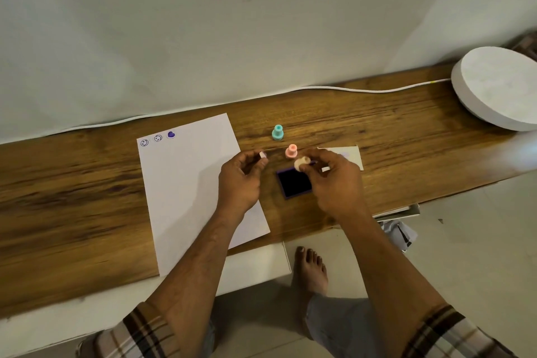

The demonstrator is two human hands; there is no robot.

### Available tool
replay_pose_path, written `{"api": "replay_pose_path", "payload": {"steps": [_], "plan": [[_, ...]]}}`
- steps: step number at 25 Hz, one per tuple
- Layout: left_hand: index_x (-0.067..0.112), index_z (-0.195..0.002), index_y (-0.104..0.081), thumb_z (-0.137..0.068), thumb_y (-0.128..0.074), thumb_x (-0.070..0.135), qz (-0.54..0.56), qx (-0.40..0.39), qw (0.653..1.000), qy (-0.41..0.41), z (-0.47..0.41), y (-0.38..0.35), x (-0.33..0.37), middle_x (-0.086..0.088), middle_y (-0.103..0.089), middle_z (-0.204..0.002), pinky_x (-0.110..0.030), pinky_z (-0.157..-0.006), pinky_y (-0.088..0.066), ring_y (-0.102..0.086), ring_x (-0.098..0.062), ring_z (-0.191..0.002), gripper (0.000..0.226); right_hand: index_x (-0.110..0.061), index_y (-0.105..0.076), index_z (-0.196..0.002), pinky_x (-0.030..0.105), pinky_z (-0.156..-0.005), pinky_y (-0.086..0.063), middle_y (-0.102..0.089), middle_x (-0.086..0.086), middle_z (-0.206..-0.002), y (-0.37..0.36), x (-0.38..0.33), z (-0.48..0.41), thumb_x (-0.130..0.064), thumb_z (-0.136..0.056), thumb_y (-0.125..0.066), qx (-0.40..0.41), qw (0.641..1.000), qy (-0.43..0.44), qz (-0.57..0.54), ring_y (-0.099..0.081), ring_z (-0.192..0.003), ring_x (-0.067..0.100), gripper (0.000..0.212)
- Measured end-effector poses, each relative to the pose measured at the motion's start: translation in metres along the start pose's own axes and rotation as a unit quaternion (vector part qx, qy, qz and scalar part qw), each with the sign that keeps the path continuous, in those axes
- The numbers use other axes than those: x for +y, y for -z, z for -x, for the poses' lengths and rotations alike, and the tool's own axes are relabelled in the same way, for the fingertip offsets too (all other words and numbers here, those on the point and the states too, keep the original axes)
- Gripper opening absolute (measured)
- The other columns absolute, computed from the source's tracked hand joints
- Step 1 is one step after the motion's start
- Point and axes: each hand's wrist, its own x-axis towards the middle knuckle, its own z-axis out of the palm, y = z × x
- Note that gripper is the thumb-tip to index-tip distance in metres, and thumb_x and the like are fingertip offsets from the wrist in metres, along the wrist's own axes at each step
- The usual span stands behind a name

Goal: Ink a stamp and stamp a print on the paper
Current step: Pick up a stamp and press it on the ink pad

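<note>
Paper (186, 183) lies left on the bench (392, 131), three prints at its far edge. Left hand (241, 180) pinches a small white cap (263, 154). Open ink pad (294, 183) shows dark ink. Right hand (334, 180) grips a cream stamp (301, 163) just above the pad.

Head camera looks steeply down (wide-angle) at table (377, 131).

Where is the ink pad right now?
The ink pad lies open on the wooden table, just right of the paper, below the right hand's cream stamp.
</note>
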Motion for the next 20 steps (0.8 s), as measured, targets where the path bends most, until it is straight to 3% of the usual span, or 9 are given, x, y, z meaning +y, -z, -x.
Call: {"api": "replay_pose_path", "payload": {"steps": [3,5,9,12,15,18,20], "plan": [[0.027,-0.121,-0.075,-0.092,-0.074,0.036,0.032,-0.006,0.999,0.035,-0.004,-0.001,0.000,0.012,-0.075,-0.117,-0.034,-0.095,-0.058,-0.069,-0.013,-0.112,0.031,-0.030,-0.072,-0.120,0.035,-0.089,-0.056,-0.071,-0.006,-0.113,-0.009,0.002,0.009,-0.033,-0.098,-0.071,-0.020,0.989,0.079,0.124,-0.063,-0.105,0.014,0.022],[0.025,-0.123,-0.074,-0.092,-0.074,0.035,0.035,-0.007,0.999,0.041,-0.004,-0.001,0.001,0.008,-0.075,-0.121,-0.039,-0.099,-0.057,-0.069,-0.015,-0.115,0.032,-0.024,-0.070,-0.125,0.035,-0.091,-0.053,-0.071,-0.001,-0.119,-0.019,0.001,0.014,-0.028,-0.101,-0.068,-0.021,0.977,0.115,0.178,-0.060,-0.110,0.017,0.025],[0.025,-0.124,-0.073,-0.093,-0.074,0.034,0.029,-0.007,0.999,0.044,-0.003,0.000,0.001,0.007,-0.075,-0.122,-0.037,-0.099,-0.057,-0.068,-0.015,-0.115,0.033,-0.013,-0.070,-0.128,0.042,-0.093,-0.054,-0.072,0.009,-0.120,-0.025,-0.004,0.018,-0.017,-0.100,-0.067,-0.015,0.957,0.153,0.247,-0.061,-0.112,0.026,0.028],[0.025,-0.125,-0.073,-0.094,-0.073,0.031,0.031,-0.011,0.999,0.044,-0.003,0.000,0.002,0.006,-0.075,-0.123,-0.037,-0.100,-0.056,-0.068,-0.015,-0.115,0.032,-0.012,-0.067,-0.134,0.044,-0.096,-0.056,-0.068,0.012,-0.127,-0.017,-0.008,0.015,-0.017,-0.098,-0.070,-0.083,0.923,0.191,0.325,-0.060,-0.118,0.030,0.036],[0.025,-0.125,-0.072,-0.094,-0.073,0.030,0.014,-0.019,0.999,0.030,-0.001,0.001,0.004,0.007,-0.074,-0.122,-0.029,-0.094,-0.054,-0.067,-0.012,-0.112,0.031,-0.013,-0.060,-0.143,0.045,-0.104,-0.053,-0.062,0.012,-0.140,-0.013,-0.014,0.004,-0.017,-0.098,-0.070,-0.129,0.893,0.206,0.380,-0.056,-0.129,0.031,0.046],[0.026,-0.124,-0.072,-0.096,-0.072,0.028,-0.036,-0.061,0.998,0.006,0.005,-0.002,0.005,0.011,-0.072,-0.118,-0.020,-0.085,-0.050,-0.066,-0.010,-0.109,0.028,-0.012,-0.066,-0.134,0.043,-0.103,-0.052,-0.064,0.013,-0.134,-0.020,-0.018,0.004,-0.017,-0.098,-0.069,-0.107,0.902,0.174,0.381,-0.056,-0.125,0.029,0.036],[0.024,-0.123,-0.072,-0.096,-0.071,0.027,-0.048,-0.074,0.996,0.006,0.007,-0.005,0.007,0.008,-0.074,-0.120,-0.027,-0.093,-0.053,-0.066,-0.013,-0.111,0.027,-0.012,-0.069,-0.125,0.041,-0.096,-0.053,-0.066,0.013,-0.125,-0.028,-0.019,0.010,-0.017,-0.098,-0.069,-0.068,0.918,0.132,0.368,-0.057,-0.118,0.028,0.027]]}}
